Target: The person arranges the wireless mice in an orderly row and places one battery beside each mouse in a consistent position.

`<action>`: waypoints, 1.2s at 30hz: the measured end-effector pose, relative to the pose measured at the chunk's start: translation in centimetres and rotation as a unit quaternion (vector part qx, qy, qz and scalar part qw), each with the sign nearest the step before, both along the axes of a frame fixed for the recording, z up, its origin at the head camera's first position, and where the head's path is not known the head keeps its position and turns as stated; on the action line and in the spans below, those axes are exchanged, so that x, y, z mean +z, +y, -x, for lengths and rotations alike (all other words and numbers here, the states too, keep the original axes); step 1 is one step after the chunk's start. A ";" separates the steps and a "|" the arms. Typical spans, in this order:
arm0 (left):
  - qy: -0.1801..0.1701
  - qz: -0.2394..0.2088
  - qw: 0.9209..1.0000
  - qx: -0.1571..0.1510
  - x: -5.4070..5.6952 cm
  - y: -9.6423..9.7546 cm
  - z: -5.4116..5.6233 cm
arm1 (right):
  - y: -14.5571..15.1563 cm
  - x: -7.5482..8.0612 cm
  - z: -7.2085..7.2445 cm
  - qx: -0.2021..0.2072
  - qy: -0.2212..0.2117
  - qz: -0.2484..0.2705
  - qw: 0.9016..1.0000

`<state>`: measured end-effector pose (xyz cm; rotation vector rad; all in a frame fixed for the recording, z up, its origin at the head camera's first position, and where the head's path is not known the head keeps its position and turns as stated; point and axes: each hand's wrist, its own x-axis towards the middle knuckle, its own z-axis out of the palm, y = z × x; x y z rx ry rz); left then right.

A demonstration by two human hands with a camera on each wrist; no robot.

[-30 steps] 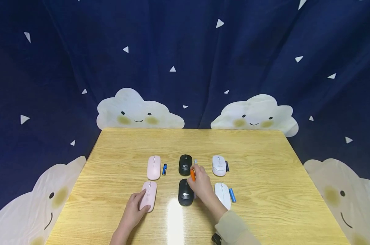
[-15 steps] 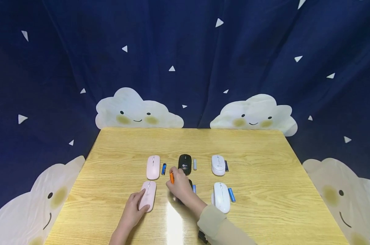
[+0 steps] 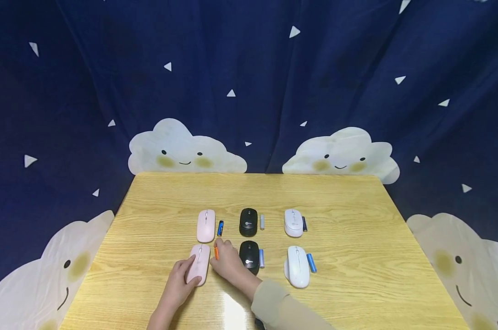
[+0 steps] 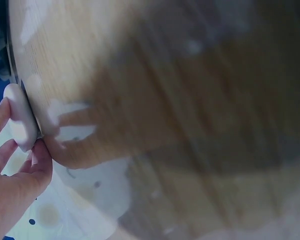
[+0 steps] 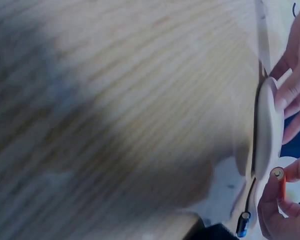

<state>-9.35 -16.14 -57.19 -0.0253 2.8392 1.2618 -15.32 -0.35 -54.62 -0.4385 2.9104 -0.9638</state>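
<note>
My left hand point(image 3: 178, 280) grips the nearer pink computer mouse point(image 3: 199, 265) by its sides, thumb on the right and fingers on the left. In the left wrist view that hand point(image 4: 22, 185) has its fingertips at the edges of the mouse point(image 4: 22, 117), which lies on the table. Just right of it, my right hand point(image 3: 229, 262) pinches an orange battery point(image 3: 216, 253) between thumb and finger. One end of this battery point(image 5: 281, 186) faces the right wrist camera, close beside the mouse point(image 5: 268, 125).
Behind the hands lie another pink mouse point(image 3: 206, 226) and a dark blue battery point(image 3: 220, 228). Two black mice point(image 3: 248, 222) with grey point(image 3: 262, 222) and lilac point(image 3: 261, 258) batteries stand in the middle. Further right are two white mice point(image 3: 298, 267), a blue battery point(image 3: 311, 263) and a dark one point(image 3: 304, 224).
My right hand has carried the orange battery leftward from between the black mice to beside the nearer pink mouse. The left hand has stayed on that mouse.
</note>
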 end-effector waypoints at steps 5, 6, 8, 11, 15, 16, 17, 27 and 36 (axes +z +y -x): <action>0.007 0.001 1.000 -0.002 -0.1 0.0 0.0 | -0.5 -0.9 -0.4 -0.007 -0.019 -0.004 1.000; 0.008 0.001 1.000 -0.002 -0.1 0.0 0.0 | -0.6 -1.0 -0.4 -0.010 -0.025 -0.005 1.000; 0.011 0.002 1.000 -0.004 -0.2 0.0 0.0 | -0.6 -1.2 -0.5 -0.015 -0.036 -0.005 0.999; 0.017 0.001 1.000 -0.006 -0.1 0.0 0.0 | -0.5 -1.6 -0.6 -0.018 -0.046 -0.003 0.999; 0.025 0.001 1.000 -0.007 0.0 0.0 -0.1 | -0.5 -1.7 -0.7 -0.021 -0.049 -0.006 0.999; 0.025 0.001 1.000 -0.007 0.0 0.0 -0.1 | -0.6 -1.8 -0.8 -0.022 -0.048 -0.008 0.999; 0.024 0.001 1.000 -0.005 0.0 0.0 -0.1 | -0.6 -1.8 -0.8 -0.023 -0.047 -0.009 0.999; 0.020 -0.002 1.000 -0.004 -0.2 0.0 0.0 | -1.0 -2.1 -0.7 -0.030 -0.034 -0.025 0.999; 0.015 -0.001 1.000 -0.002 0.0 0.0 0.0 | -1.2 -2.3 -0.8 -0.036 -0.021 -0.039 0.998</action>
